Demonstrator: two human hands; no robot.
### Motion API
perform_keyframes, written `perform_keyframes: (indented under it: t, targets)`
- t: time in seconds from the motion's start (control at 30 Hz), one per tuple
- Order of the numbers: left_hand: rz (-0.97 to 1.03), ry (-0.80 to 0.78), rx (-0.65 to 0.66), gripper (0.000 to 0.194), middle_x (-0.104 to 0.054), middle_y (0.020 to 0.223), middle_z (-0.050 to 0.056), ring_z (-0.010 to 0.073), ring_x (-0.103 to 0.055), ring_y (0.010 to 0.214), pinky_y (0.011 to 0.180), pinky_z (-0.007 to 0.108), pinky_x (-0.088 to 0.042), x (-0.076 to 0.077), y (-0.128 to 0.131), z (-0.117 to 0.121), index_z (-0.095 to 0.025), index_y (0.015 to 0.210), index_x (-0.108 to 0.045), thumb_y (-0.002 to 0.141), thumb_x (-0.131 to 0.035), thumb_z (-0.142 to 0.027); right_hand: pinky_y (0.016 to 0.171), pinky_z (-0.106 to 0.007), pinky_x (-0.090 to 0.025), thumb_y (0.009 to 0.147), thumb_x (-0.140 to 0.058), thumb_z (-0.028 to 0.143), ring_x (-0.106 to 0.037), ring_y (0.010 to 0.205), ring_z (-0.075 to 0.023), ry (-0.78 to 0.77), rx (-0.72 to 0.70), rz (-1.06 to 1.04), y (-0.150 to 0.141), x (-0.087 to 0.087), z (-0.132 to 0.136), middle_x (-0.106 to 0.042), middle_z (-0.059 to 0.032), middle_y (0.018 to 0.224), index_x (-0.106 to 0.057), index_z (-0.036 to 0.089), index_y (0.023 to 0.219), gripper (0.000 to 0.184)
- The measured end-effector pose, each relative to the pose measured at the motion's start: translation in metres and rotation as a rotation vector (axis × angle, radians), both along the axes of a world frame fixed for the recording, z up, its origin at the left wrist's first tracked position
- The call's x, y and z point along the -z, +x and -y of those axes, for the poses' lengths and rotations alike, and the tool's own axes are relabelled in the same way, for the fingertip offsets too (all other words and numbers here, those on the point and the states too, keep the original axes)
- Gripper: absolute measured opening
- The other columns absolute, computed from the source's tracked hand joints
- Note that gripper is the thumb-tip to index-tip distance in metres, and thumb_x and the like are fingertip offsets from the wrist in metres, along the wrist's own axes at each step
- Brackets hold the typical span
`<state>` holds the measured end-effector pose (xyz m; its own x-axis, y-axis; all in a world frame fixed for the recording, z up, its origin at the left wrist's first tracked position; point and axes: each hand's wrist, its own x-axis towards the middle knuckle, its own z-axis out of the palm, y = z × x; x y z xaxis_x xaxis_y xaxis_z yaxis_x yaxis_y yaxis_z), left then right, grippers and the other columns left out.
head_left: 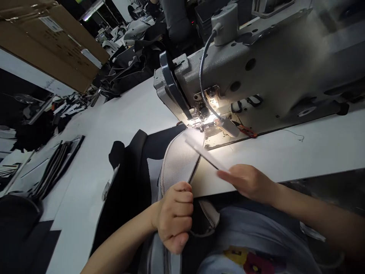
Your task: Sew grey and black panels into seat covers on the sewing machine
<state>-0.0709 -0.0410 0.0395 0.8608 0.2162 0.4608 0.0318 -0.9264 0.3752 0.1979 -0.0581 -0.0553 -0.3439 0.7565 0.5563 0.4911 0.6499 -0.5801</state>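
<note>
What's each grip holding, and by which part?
Right grip: thin flat strip, by its near end. Left grip: closed at lower edge of fabric panel; hold unclear.

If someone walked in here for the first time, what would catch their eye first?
Probably the big grey sewing machine at upper right, its small lamp brightly lighting the needle area, where a curved pale fabric piece reaches in. Next, the hands in front: the right hand holds up a thin, pale, motion-blurred piece, while the left hand is closed in a fist by the fabric's lower end.
</note>
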Motion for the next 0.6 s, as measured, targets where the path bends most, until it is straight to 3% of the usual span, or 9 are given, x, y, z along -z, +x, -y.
perform_keyframes:
  t: [0.1, 0.17, 0.23, 0.33, 0.43, 0.5, 0.6]
  targets:
    - [0.021, -0.015, 0.006, 0.045, -0.032, 0.046, 0.0, 0.0156, -0.031, 0.047, 0.061, 0.038, -0.037, 0.004, 0.002, 0.001, -0.021, 0.051, -0.035, 0.093, -0.023, -0.032, 0.091, -0.039, -0.052, 0.093, -0.042, 0.008, -0.065, 0.1, -0.0208, 0.125, -0.101, 0.334, -0.015, 0.008, -0.022, -0.07, -0.0075, 0.095, -0.051, 0.02, 0.139, 0.049]
    - [0.026, -0.014, -0.007, 0.046, -0.032, 0.046, 0.0, 0.0154, -0.031, 0.047, 0.061, 0.038, -0.036, 0.005, 0.001, 0.001, -0.021, 0.051, -0.035, 0.094, -0.022, -0.032, 0.106, -0.055, -0.037, 0.091, -0.059, 0.026, -0.046, 0.132, -0.0334, 0.106, -0.061, 0.476, -0.018, 0.01, -0.034, -0.058, -0.0155, 0.132, -0.053, 0.022, 0.138, 0.047]
    - [0.042, -0.019, -0.007, 0.047, -0.031, 0.045, -0.001, 0.0148, -0.031, 0.046, 0.06, 0.037, -0.036, 0.005, 0.002, 0.002, -0.02, 0.051, -0.034, 0.095, -0.021, -0.031, 0.109, -0.066, -0.024, 0.08, -0.069, 0.056, -0.029, 0.141, -0.0424, 0.062, -0.067, 0.548, -0.018, 0.009, -0.042, -0.038, -0.017, 0.152, -0.053, 0.026, 0.139, 0.068]
    - [0.036, 0.004, 0.066, 0.048, -0.033, 0.045, -0.001, 0.0145, -0.032, 0.047, 0.059, 0.036, -0.037, 0.001, 0.009, 0.001, -0.02, 0.051, -0.033, 0.096, -0.02, -0.03, 0.111, -0.065, -0.022, 0.07, -0.065, 0.076, -0.03, 0.141, -0.041, -0.002, -0.116, 0.587, -0.026, 0.004, -0.051, -0.036, -0.0195, 0.153, -0.046, 0.018, 0.143, 0.096]
    - [-0.183, 0.126, 0.135, 0.043, -0.053, 0.059, 0.003, 0.017, -0.051, 0.063, 0.067, 0.034, -0.045, -0.01, 0.02, -0.018, -0.02, 0.061, -0.052, 0.096, -0.03, -0.03, 0.113, -0.062, -0.021, 0.072, -0.063, 0.075, -0.034, 0.139, -0.0377, -0.052, -0.094, 0.575, -0.041, 0.001, -0.059, -0.044, -0.0218, 0.147, -0.045, 0.007, 0.141, 0.098]
    - [-0.386, 0.218, 0.066, 0.031, -0.067, 0.089, 0.008, 0.0192, -0.06, 0.091, 0.082, 0.032, -0.048, -0.017, 0.023, -0.046, -0.019, 0.087, -0.065, 0.096, -0.036, -0.025, 0.114, -0.062, -0.019, 0.074, -0.064, 0.07, -0.034, 0.139, -0.0376, -0.069, -0.072, 0.547, -0.049, 0.001, -0.063, -0.047, -0.0226, 0.144, -0.048, 0.006, 0.138, 0.092]
    - [-0.626, 0.263, -0.221, 0.036, -0.061, 0.127, 0.012, 0.0245, -0.053, 0.121, 0.103, 0.041, -0.042, -0.014, 0.02, -0.099, -0.02, 0.119, -0.063, 0.096, -0.036, -0.022, 0.113, -0.063, -0.017, 0.074, -0.066, 0.063, -0.033, 0.14, -0.0386, -0.085, -0.086, 0.519, -0.051, 0.001, -0.062, -0.05, -0.0216, 0.141, -0.051, 0.009, 0.136, 0.084]
